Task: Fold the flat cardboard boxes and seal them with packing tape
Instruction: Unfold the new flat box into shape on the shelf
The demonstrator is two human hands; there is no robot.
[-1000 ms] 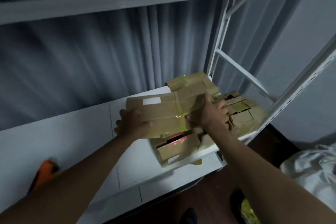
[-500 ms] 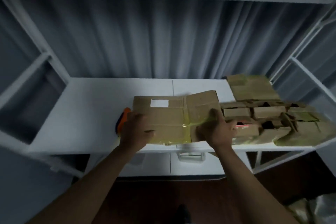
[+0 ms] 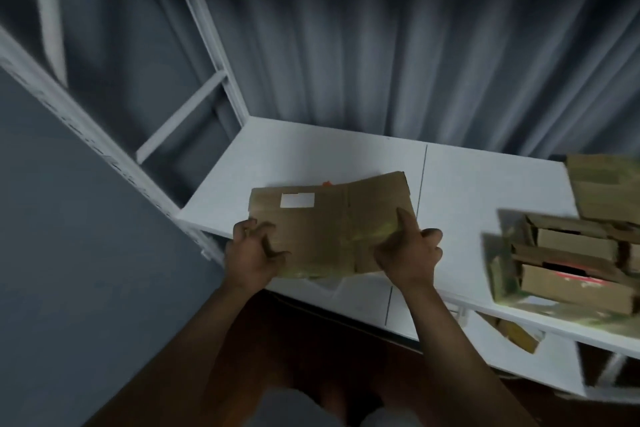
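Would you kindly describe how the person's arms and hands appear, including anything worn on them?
Both forearms are bare, with no sleeve reaching them in the head view. The left hand and right hand wear no gloves; no watch, ring or bracelet is visible, though the dim, blurred picture could hide small items.

Both forearms are bare, no sleeves, rings or watch visible.

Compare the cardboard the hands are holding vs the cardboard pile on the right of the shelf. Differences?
1. The held cardboard is one flat sheet; the pile is several pieces stacked unevenly.
2. The held cardboard is gripped by the left hand and right hand at its near edge; nothing touches the pile.
3. The held cardboard carries a white label; the pile shows a red mark instead.

Both are brown cardboard with yellowish tape, over the white shelf.
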